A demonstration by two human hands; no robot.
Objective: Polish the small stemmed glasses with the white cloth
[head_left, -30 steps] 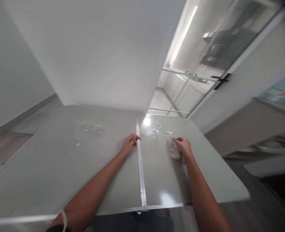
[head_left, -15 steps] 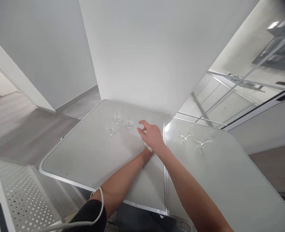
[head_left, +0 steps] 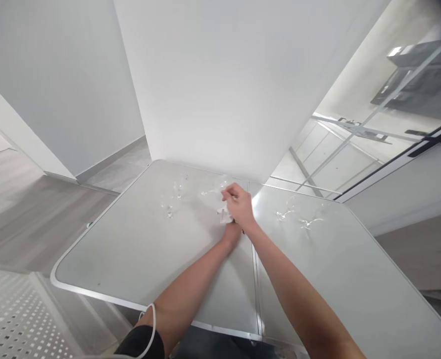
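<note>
My right hand [head_left: 239, 203] is closed in a pinch over the left half of the table, its fingertips at a clear stemmed glass [head_left: 213, 190]. The glass looks tilted, and its outline is faint. Below it, my left hand [head_left: 233, 231] is partly hidden behind my right hand and wrist. It holds a crumpled white cloth [head_left: 223, 216], which shows between the hands. Two more clear glasses, a nearer one [head_left: 169, 214] and a farther one [head_left: 179, 194], stand to the left on the table.
The pale folding table [head_left: 138, 249] has a metal rim and a centre seam. On its right half are clear glasses [head_left: 306, 223], hard to make out. A white wall [head_left: 220, 99] rises behind. A perforated white panel [head_left: 22, 314] is at lower left, a glazed door [head_left: 355, 144] at right.
My right hand has moved from open beside the third left-hand glass to closed at it. That glass has shifted right and tilted. More white cloth shows at my left hand. The view has shifted slightly.
</note>
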